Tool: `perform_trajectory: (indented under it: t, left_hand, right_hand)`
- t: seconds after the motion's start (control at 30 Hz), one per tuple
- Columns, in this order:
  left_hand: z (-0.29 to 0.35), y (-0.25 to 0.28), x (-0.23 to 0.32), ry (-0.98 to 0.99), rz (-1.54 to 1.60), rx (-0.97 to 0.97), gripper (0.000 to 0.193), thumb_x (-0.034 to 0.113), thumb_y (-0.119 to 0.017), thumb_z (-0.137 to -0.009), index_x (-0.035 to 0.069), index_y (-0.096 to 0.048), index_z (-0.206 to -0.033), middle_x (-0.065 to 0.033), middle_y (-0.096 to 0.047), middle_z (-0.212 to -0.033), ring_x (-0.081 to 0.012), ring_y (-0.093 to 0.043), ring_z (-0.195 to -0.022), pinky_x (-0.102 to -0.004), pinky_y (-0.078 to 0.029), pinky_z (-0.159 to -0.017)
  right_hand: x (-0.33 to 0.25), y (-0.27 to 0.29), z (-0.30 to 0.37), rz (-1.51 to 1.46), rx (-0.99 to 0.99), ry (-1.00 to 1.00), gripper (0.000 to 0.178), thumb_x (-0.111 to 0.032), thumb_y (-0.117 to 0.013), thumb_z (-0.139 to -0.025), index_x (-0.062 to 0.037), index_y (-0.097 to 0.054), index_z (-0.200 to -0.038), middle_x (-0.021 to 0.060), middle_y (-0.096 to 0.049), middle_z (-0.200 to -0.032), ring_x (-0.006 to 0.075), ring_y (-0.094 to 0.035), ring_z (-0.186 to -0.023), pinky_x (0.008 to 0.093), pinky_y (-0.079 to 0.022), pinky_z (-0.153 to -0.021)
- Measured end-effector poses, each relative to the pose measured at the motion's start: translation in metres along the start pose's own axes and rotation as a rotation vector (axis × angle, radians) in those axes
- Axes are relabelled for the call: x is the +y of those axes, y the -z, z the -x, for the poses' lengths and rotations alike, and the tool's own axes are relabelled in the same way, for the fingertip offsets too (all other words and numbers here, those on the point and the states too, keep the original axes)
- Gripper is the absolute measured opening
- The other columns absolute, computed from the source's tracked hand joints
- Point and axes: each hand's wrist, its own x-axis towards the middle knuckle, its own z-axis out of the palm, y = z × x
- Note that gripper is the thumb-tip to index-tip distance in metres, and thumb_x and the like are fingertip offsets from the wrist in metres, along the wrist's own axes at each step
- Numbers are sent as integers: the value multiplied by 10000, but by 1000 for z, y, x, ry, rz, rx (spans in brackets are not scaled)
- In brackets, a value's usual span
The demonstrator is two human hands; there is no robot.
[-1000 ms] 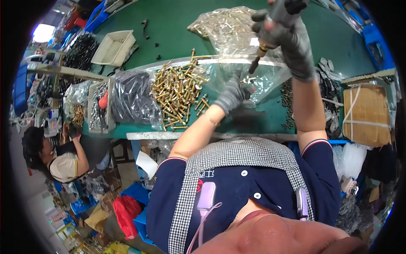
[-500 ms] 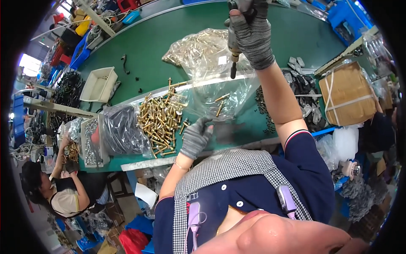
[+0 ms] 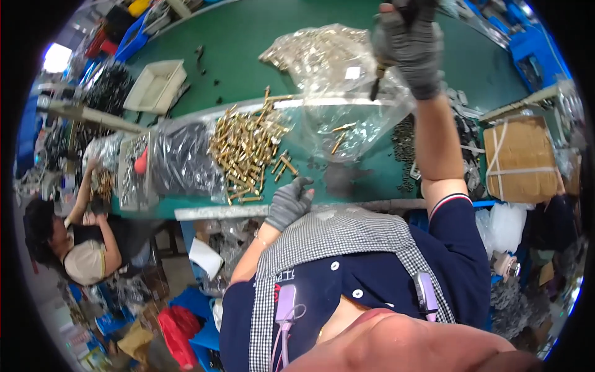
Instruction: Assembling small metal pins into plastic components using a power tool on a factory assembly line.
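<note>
My right hand [image 3: 414, 53], in a grey glove, is raised at the far right of the bench. It is closed round a power screwdriver [image 3: 380, 74], whose dark tip points down. My left hand [image 3: 289, 204], gloved too, rests by the bench's near edge with its fingers curled. Whatever those fingers hold, if anything, is hidden. Just beyond it lie a few loose brass-coloured bolts [image 3: 285, 164], beside a large pile of bolts [image 3: 245, 149]. A clear plastic bag [image 3: 319, 62] stretches across the middle, with a couple of bolts [image 3: 339, 137] showing at its near part.
Left of the pile lie a dark plastic bag [image 3: 189, 164] and a bin [image 3: 133, 180] of small metal parts. A white tray [image 3: 155, 87] stands farther back. Small dark screws [image 3: 406, 149] and a strapped cardboard box [image 3: 520, 158] are at right. A co-worker [image 3: 80, 235] sits at left.
My right hand has moved up and to the right with the power screwdriver. The left hand stays near the bench edge, its fingers still curled. The whole view has shifted slightly.
</note>
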Motion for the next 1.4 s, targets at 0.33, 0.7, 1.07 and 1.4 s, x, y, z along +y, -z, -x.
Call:
perform_trajectory:
  t: [0.33, 0.7, 1.07, 1.4]
  left_hand:
    - [22, 28, -24, 117, 7, 170, 212, 108, -598, -817, 9, -583, -1004, -64, -585, -632, -119, -524, -530, -267, -443, -533]
    - [-12, 39, -16, 209, -580, 250, 337, 280, -597, -819, 40, -559, -1052, -152, -608, -679, -327, -598, -645, -413, -470, -602]
    - [6, 43, -28, 138, -308, 441, 218, 157, -595, -822, 15, -581, -988, -122, -620, -659, -208, -586, -553, -327, -465, -545]
    - [16, 44, -35, 111, -349, 408, 237, 129, -599, -808, 5, -581, -1008, -103, -612, -645, -196, -592, -564, -311, -461, -536]
  right_hand:
    - [-64, -56, 163, 78, -1106, -229, 207, -145, -531, -789, -54, -602, -961, 151, -598, -886, 317, -593, -779, 385, -494, -694]
    - [-48, -96, 227, 489, -1449, -254, 252, -241, -599, -771, -13, -617, -875, 166, -614, -800, 319, -610, -747, 414, -491, -704]
    - [-2, -89, 221, -51, -1353, -369, 213, -141, -591, -779, -53, -620, -971, 138, -614, -872, 323, -588, -824, 406, -475, -739]
    - [-2, -89, 214, -22, -1449, -16, 193, -152, -580, -769, -83, -617, -945, 101, -570, -826, 295, -594, -795, 400, -491, -686]
